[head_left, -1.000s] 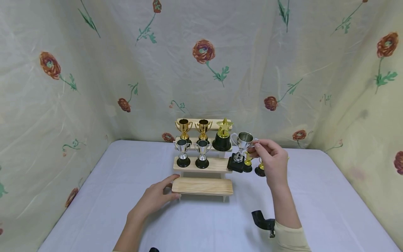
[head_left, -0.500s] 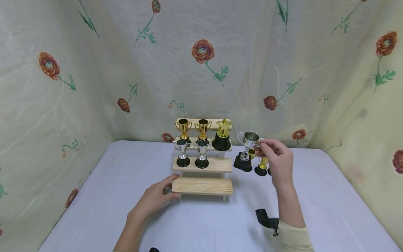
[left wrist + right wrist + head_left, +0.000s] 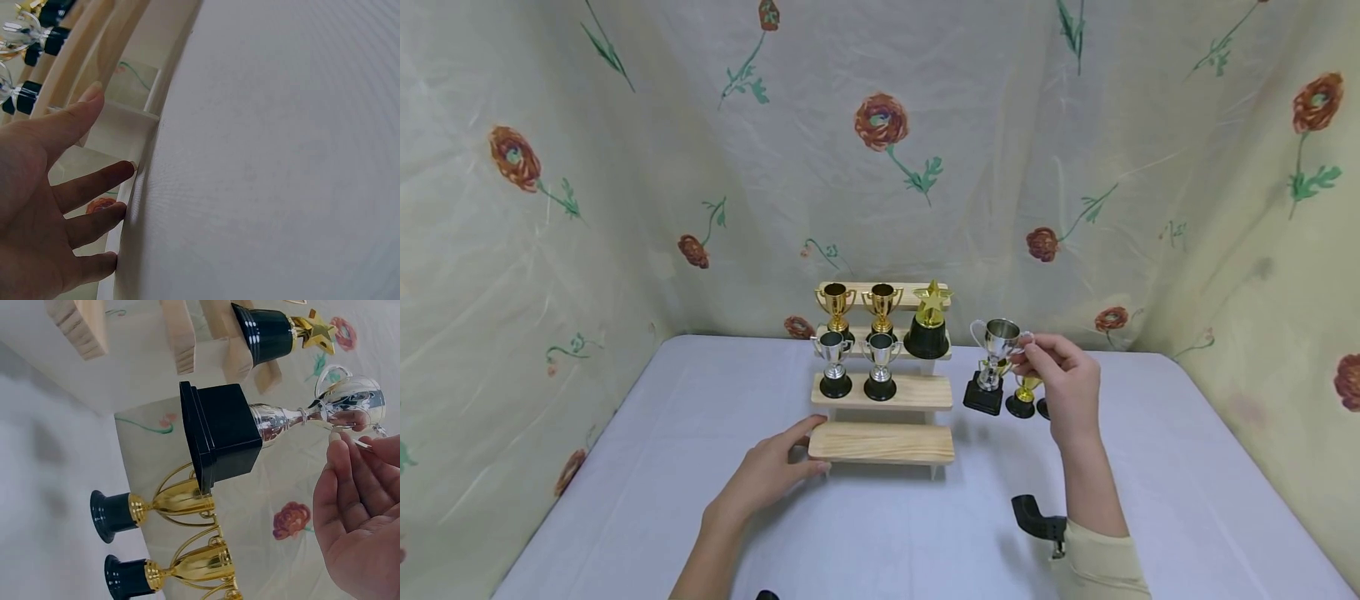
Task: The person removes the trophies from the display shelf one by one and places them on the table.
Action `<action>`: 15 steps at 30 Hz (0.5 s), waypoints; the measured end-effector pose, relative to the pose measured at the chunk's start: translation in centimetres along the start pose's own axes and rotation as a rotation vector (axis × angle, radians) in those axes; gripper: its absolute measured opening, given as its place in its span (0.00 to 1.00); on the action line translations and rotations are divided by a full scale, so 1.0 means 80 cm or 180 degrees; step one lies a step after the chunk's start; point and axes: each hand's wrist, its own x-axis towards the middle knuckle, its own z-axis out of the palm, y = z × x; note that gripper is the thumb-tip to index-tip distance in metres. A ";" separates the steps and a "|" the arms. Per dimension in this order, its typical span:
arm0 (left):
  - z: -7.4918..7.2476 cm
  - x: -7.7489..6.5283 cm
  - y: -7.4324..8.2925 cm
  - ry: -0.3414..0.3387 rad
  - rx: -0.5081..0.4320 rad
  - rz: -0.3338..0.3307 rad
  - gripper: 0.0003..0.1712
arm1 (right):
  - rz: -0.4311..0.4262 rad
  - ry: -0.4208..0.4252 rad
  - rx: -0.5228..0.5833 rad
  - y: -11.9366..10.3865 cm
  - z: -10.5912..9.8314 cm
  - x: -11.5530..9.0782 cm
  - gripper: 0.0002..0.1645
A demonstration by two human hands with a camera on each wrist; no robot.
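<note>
My right hand (image 3: 1063,383) has thumb and fingertips pinching 1 handle of a large silver trophy (image 3: 992,372), and I hold it in the air just to the right of the wooden stand (image 3: 882,442). Its square black base points down, clear of the tablecloth (image 3: 880,542); its bowl is beside my fingertips.

My left hand (image 3: 772,468) is at the left end of the stand, around its lowest step. Thumb and fingers are straight and spread well apart there, the thumb toward the front edge; I can't tell how many of the fingertips really touch the wood or its white support.

On the stand's 2nd step from the bottom, toward its left, are 2 small silver cups (image 3: 880,367) on round black bases. On its 3rd step are 2 gold cups (image 3: 882,304), and at the right end of that step is 1 gold star trophy (image 3: 929,325).

Right of the stand, more gold trophies (image 3: 206,562) stand on the cloth, partly hidden by what I'm holding. Behind the stand hangs a flowered curtain (image 3: 970,233).
</note>
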 end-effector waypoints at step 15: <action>-0.001 -0.002 0.002 0.0008 -0.0021 -0.0002 0.39 | 0.0188 -0.0231 -0.0117 0.023 -0.012 0.006 0.14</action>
